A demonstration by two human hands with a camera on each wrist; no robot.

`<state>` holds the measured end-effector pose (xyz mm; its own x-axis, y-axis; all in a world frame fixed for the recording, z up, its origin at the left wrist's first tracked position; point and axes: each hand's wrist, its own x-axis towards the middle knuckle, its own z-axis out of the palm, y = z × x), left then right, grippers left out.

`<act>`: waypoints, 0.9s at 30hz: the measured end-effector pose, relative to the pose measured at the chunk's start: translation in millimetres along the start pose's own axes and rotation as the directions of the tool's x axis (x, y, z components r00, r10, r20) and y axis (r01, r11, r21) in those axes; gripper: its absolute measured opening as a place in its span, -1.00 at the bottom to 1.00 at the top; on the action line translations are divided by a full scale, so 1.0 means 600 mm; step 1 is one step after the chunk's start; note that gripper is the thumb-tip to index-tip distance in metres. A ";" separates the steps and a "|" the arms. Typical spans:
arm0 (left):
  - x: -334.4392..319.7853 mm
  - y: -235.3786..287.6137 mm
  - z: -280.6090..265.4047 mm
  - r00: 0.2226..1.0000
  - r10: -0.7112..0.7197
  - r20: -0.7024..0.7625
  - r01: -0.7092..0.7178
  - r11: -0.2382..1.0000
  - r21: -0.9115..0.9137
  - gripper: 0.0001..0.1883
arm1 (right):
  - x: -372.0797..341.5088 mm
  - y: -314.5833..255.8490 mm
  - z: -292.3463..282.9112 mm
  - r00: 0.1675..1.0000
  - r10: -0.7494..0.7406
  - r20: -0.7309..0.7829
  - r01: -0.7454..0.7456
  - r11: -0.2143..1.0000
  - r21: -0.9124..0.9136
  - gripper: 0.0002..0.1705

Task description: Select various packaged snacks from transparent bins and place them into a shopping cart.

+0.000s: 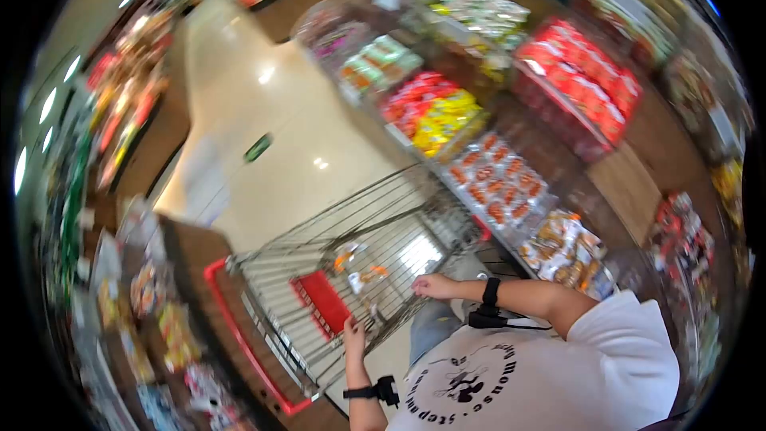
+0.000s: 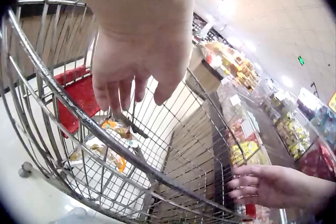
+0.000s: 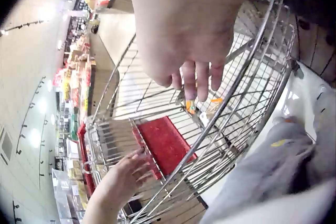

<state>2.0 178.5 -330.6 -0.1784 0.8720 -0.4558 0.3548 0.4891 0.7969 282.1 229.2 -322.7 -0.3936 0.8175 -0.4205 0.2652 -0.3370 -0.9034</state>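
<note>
A metal wire shopping cart (image 1: 399,215) stands before the person, with a red seat panel (image 1: 321,303) inside. At its bottom lie clear packages (image 2: 100,153) with orange and white print. The left hand (image 1: 355,337) is over the near rim beside the red panel, its fingers loosely extended and holding nothing. Farther along the same side, the right hand (image 1: 433,286) is held over the rim. Its fingers (image 3: 202,79) hang relaxed above the basket, with nothing in them. Each wrist wears a black strap.
Display bins with red packets (image 1: 578,80), yellow packets (image 1: 443,124) and other bagged goods line the right side. A lower shelf with bagged snacks (image 1: 179,335) runs along the left, by the cart's red handle (image 1: 247,351). Between them stretches a shiny tiled aisle (image 1: 271,112).
</note>
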 end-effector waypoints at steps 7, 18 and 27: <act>-0.003 0.113 0.103 0.914 -0.124 0.385 0.089 0.990 0.108 -0.72 | -0.224 0.056 -0.209 0.499 -0.136 -0.856 0.091 0.990 -0.105 -0.88; 0.007 0.319 0.297 0.665 0.179 0.725 -0.516 0.812 0.273 -0.72 | -0.303 0.253 -0.368 0.474 0.052 -0.879 -0.793 0.458 -0.401 -0.69; 0.009 0.281 0.345 0.531 0.174 0.829 -0.526 0.835 0.162 -0.71 | -0.340 0.207 -0.354 0.615 0.596 -0.517 -0.720 0.691 -0.060 -0.47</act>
<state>250.9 261.9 -280.7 0.7279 0.5320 -0.4327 0.5390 -0.0537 0.8406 582.6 119.8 -331.2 0.3708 0.5430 -0.7534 0.5196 -0.7937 -0.3164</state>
